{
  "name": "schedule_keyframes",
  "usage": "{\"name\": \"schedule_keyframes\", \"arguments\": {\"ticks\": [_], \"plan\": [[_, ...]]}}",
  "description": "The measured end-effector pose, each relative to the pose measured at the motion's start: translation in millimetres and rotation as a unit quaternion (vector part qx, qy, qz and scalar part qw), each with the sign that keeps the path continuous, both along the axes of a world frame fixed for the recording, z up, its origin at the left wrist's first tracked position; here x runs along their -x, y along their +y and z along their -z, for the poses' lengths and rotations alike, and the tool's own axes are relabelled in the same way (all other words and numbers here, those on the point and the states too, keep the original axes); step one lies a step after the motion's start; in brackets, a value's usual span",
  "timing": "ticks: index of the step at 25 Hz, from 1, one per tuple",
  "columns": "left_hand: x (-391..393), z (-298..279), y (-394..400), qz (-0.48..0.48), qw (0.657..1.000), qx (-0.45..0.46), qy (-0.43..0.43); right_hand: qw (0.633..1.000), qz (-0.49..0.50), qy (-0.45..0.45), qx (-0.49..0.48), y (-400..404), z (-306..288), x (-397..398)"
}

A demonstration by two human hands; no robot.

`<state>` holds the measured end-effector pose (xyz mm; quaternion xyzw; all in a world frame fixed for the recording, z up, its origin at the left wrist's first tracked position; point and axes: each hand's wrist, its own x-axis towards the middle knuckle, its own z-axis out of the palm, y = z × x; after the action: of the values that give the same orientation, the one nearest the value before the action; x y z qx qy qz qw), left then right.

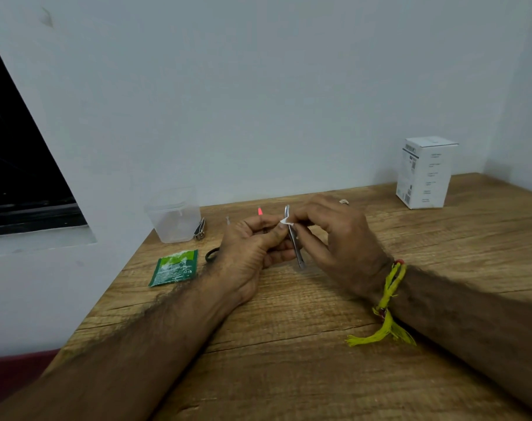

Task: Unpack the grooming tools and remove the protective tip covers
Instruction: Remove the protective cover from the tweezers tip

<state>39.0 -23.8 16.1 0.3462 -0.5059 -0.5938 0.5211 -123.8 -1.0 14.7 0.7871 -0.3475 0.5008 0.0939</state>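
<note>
Tweezers [293, 238] held just above the counter [319, 329], centre of view, long axis running roughly 12 to 6. My left hand [252, 244] is curled round the lower shaft; my right hand [334, 235] pinches a small white cover [286, 220] near the upper end. Both hands closed on what they hold, fingers tight together.

Risks as I judge them:
- Cover is small and thin; a weak pinch may slip and leave it on.
- A sudden release could jerk the tip toward my left thumb.
- Freed cover may drop onto the wood grain and be hard to find.

Surroundings: at 10 o'clock of the hands, a pink-tipped tool [259, 211] and a clipper [200, 230] leaning against a clear tub [173, 218]. At 8 o'clock, a black ring [211, 255], partly hidden, and a green sachet [174, 268]. White box [424, 173] far off at 2 o'clock, near the wall.
</note>
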Motion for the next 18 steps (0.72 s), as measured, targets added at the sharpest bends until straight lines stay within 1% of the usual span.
{"name": "schedule_keyframes", "arguments": {"ticks": [2,11,18], "plan": [[-1.1,-0.8,-0.2,-0.001,1.000,-0.003,0.003,1.000,-0.001,0.014,0.004,-0.7,0.1,0.6],[0.1,-3.1,-1.1,-0.003,0.999,-0.016,0.032,1.000,0.015,0.024,-0.006,-1.4,0.5,-0.4],[2.0,-1.2,-2.3,-0.019,0.999,-0.005,0.029,0.997,0.042,0.069,0.013,0.6,-1.0,-0.9]]}}
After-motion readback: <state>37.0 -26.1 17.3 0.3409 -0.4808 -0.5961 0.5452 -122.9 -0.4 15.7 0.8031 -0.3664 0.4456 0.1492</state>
